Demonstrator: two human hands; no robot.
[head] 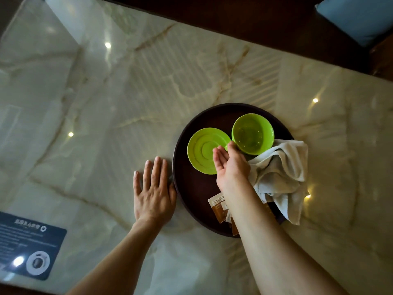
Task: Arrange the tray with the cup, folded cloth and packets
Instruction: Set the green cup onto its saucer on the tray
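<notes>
Left hand [154, 194] flat by tray [191, 201]; right hand [230, 165] at cup [252, 134], grip hidden.

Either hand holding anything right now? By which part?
Left hand holds nothing, flat on the table beside the tray. Right hand meets the green cup at its handle side; grip cannot be told.

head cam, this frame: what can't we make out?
- Brown paper packets, head view: count and print hidden under the right forearm and white crumpled cloth.
- Green plastic cup: right hand covers its near side; grip unclear.
- Dark blue printed card: cut by left edge, text too small.
- Round dark brown tray: right rim under cloth.
</notes>
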